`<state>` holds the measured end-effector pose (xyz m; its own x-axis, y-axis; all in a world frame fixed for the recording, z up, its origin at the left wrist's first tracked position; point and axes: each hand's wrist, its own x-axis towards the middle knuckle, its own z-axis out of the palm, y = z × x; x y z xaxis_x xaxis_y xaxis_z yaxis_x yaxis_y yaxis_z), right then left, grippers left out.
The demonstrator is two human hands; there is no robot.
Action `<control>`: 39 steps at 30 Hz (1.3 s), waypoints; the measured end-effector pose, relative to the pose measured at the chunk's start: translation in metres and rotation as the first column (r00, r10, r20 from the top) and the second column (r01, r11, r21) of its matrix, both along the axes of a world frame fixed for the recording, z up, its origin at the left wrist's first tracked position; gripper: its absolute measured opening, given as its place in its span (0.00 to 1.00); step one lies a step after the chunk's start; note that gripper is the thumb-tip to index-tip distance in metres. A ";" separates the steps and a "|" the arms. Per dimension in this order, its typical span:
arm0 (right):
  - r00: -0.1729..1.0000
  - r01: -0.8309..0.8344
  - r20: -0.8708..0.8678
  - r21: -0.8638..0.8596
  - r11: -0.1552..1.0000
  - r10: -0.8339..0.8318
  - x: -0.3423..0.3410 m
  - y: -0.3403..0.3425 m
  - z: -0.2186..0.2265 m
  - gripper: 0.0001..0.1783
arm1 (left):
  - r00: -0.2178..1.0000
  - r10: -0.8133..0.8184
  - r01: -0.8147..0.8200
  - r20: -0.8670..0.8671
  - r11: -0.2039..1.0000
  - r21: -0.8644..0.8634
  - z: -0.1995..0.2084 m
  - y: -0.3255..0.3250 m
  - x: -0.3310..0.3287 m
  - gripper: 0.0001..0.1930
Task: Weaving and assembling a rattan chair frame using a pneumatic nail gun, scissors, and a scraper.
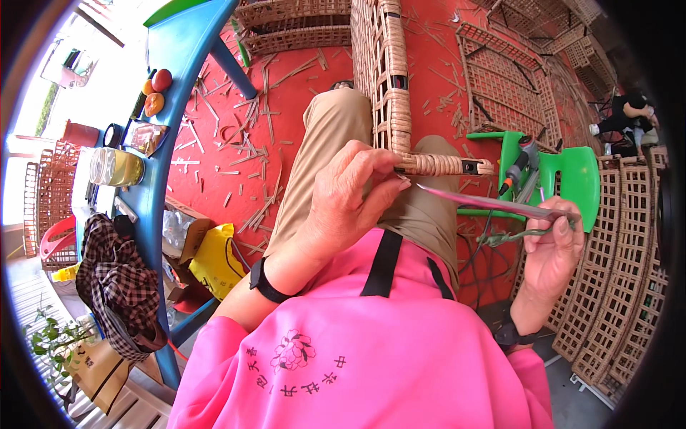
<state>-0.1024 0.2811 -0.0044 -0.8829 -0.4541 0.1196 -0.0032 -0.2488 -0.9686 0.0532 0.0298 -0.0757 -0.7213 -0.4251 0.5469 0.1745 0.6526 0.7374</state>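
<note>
A woven wicker panel (382, 71) stands upright between my knees, with a wrapped bar (439, 165) jutting to the right from its lower end. My left hand (346, 193) is closed in a pinch at the near end of that bar, with a small bit of cane strip showing at the fingertips. In my right hand (550, 250) is a knife with a long, thin, pointed blade (486, 205), its tip aimed left toward the pinching fingers, just apart from them. Dull green material hangs about the knife's handle, which my fingers mostly hide.
On the right, a green plastic chair (579, 179) bears a grey power tool (520, 163). Woven panels (607, 264) are stacked beyond it. At left, a blue table (158, 171) carries fruit, a glass jar (118, 167) and a checked cloth (118, 279). Cane offcuts litter the red floor (207, 186).
</note>
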 end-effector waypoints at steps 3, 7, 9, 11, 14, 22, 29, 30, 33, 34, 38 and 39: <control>0.959 -0.122 -0.246 0.088 0.989 0.140 0.005 -0.016 0.012 0.17 | 0.994 -0.006 0.008 -0.111 1.000 0.017 -0.005 0.002 0.002 0.16; 0.873 -0.030 -0.480 0.133 0.991 0.091 0.011 -0.025 0.025 0.16 | 0.985 0.029 -0.021 -0.168 0.999 0.050 -0.009 0.003 0.004 0.11; 0.822 -0.003 -0.562 0.154 0.988 0.090 0.012 -0.030 0.031 0.15 | 0.986 0.042 -0.031 -0.164 0.997 0.066 -0.011 0.002 0.005 0.09; 0.806 -0.004 -0.580 0.194 0.981 0.118 0.012 -0.036 0.035 0.15 | 0.985 -0.004 0.009 -0.174 1.000 0.028 -0.012 0.000 0.006 0.11; 0.787 0.000 -0.601 0.230 0.973 0.142 0.012 -0.046 0.043 0.13 | 0.985 0.000 -0.001 -0.175 1.000 -0.008 -0.013 -0.001 0.007 0.12; 0.770 -0.033 -0.581 0.374 0.927 0.262 0.002 -0.067 0.062 0.12 | 0.980 0.005 -0.011 -0.197 0.999 -0.032 -0.013 -0.002 0.008 0.11; 0.856 -0.151 -0.386 0.450 0.880 0.344 -0.034 -0.081 0.067 0.14 | 0.983 0.007 -0.014 -0.185 0.999 -0.038 -0.013 -0.003 0.008 0.11; 0.856 -0.151 -0.386 0.450 0.880 0.344 -0.040 -0.085 0.066 0.14 | 0.983 0.008 -0.015 -0.185 0.999 -0.037 -0.013 -0.003 0.009 0.11; 0.910 -0.258 -0.203 0.402 0.878 0.361 -0.052 -0.098 0.063 0.15 | 0.985 0.013 -0.020 -0.171 0.999 -0.039 -0.014 -0.003 0.008 0.10; 0.904 -0.265 -0.210 0.410 0.873 0.373 -0.052 -0.100 0.062 0.15 | 0.986 0.015 -0.022 -0.168 0.999 -0.039 -0.014 -0.003 0.008 0.11; 0.833 -0.236 -0.334 0.508 0.829 0.441 -0.035 -0.099 0.060 0.15 | 0.983 0.007 -0.008 -0.183 1.000 -0.004 -0.014 -0.003 0.005 0.11; 0.827 -0.218 -0.377 0.467 0.857 0.416 -0.031 -0.097 0.063 0.15 | 0.983 0.008 -0.008 -0.182 1.000 -0.002 -0.015 -0.003 0.005 0.11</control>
<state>-0.1335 0.1842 0.0587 -0.5697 -0.7929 0.2163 -0.4498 0.0805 -0.8895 0.0584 0.0265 -0.0903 -0.6065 -0.4286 0.6697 0.3001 0.6566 0.6920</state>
